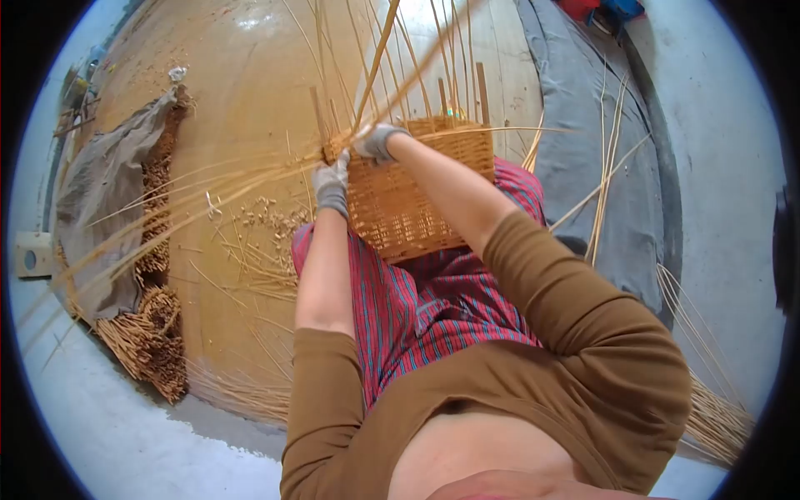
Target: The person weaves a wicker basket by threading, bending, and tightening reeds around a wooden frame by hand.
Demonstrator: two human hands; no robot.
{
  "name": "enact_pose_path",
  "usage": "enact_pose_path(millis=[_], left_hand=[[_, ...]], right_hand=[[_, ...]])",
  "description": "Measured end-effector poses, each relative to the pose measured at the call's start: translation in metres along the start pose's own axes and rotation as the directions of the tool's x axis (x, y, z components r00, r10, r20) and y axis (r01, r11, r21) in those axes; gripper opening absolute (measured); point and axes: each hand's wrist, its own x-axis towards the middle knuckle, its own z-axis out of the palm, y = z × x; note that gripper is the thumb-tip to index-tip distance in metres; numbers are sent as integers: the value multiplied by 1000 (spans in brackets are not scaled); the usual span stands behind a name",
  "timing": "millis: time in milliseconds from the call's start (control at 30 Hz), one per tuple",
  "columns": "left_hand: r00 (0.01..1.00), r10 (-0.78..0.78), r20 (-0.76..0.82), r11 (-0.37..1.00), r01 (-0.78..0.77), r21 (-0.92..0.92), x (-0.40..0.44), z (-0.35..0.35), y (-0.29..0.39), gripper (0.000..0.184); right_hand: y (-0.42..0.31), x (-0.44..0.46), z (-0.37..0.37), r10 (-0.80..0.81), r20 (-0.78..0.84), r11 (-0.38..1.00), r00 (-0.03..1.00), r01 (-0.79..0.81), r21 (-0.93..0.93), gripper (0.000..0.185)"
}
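Note:
A half-woven wicker basket (421,196) rests against my lap, its side wall facing me and its long upright canes (400,62) rising from the rim. My left hand (332,187), in a grey-white glove, is closed at the basket's left corner, where a bundle of long wicker strands (242,177) trails off to the left. Close beside it, my right hand (379,140), gloved too, is closed at the rim near the same corner on a wicker strand. The fingertips of both hands are partly hidden.
Bundled brown wicker rods (158,325) lie at the left, partly under a grey cloth (117,192). Cane offcuts (267,225) litter the tan floor sheet (229,108). Loose canes (604,183) cross the grey mat (621,208) at right; another cane bundle (721,421) lies lower right.

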Motion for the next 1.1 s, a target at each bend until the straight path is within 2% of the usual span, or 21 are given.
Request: enact_pose_path(millis=[33, 67, 133, 200, 233, 333, 400, 500, 600, 667, 733, 767, 833, 867, 900, 933, 967, 1000, 1033, 1067, 1100], left_hand=[[996, -72, 43, 991, 66, 113, 24, 13, -36, 73], [994, 4, 110, 995, -15, 96, -10, -13, 17, 84], [989, -54, 140, 979, 25, 200, -19, -19, 39, 88], [971, -91, 221, 908, -10, 418, -27, -37, 58, 105], [999, -9, 44, 910, -10, 414, -30, -32, 54, 97], [996, 34, 81, 930, -61, 361, -10, -24, 23, 98], [978, -16, 206, 992, 42, -121, -26, -30, 24, 104], [966, -153, 210, 972, 108, 211, -48, -59, 26, 99], [953, -270, 139, 947, 236, 219, -135, -78, 80, 88], [987, -160, -25, 976, 162, 148, -130, -76, -20, 85], [948, 39, -315, 998, -22, 60, -130, -63, -53, 87], [899, 72, -432, 990, -13, 140, -158, -61, -33, 65], [861, 242, -447, 965, -260, 20, -215, -46, 0, 33], [905, 309, -292, 949, -315, 29, -246, -42, 33, 27], [655, 738, -162, 651, -628, 426, -257, -44, 62, 31], [737, 655, -166, 754, -627, 194, -253, -34, 83, 33], [810, 571, -135, 812, -582, -50, -247, -24, 102, 34], [964, 256, 76, 954, -239, -182, -238, -26, 128, 35], [945, -62, 321, 962, 142, -232, -217, -29, 147, 37], [870, -79, 487, 928, 243, -284, -184, -16, 113, 37], [873, -63, 483, 917, 242, -317, -178, -12, 102, 37]], right_hand=[[1, 12, 4, 46, 25, 999, 999, -46, -7, 31], [18, 56, 21, 55, 32, 998, 998, -55, -4, 31], [34, 135, 48, -92, -229, 979, 969, 45, -201, 32], [25, 70, 30, -92, -211, 992, 973, 71, -104, 36], [21, 37, 29, -91, -171, 996, 981, 88, -21, 39], [26, 8, 63, -104, -432, 983, 896, 159, 93, 40], [27, -7, 74, -150, -530, 973, 835, 221, 73, 40], [23, -27, 93, -148, -561, 941, 814, 291, 174, 47], [22, -68, 115, -153, -531, 927, 833, 308, 217, 63], [32, -75, 150, -183, -566, 915, 804, 350, 201, 63], [50, -84, 180, -370, -857, 684, 359, 730, 11, 60], [62, -98, 186, -374, -872, 654, 315, 756, -7, 53], [97, -128, 198, -280, -759, 495, 587, 766, 410, 46], [115, -135, 205, -128, -721, 440, 681, 690, 574, 40], [132, -137, 209, 18, -654, 367, 756, 604, 708, 34], [151, -130, 210, 197, -586, 253, 786, 537, 805, 24], [160, -136, 196, 197, -586, 288, 786, 525, 801, 24], [160, -149, 177, 320, -602, 12, 732, 632, 775, 21], [159, -155, 161, 440, -586, -244, 680, 719, 651, 19], [159, -152, 153, 435, -624, -199, 649, 745, 637, 20], [161, -145, 144, 420, -642, -171, 641, 751, 638, 20]])
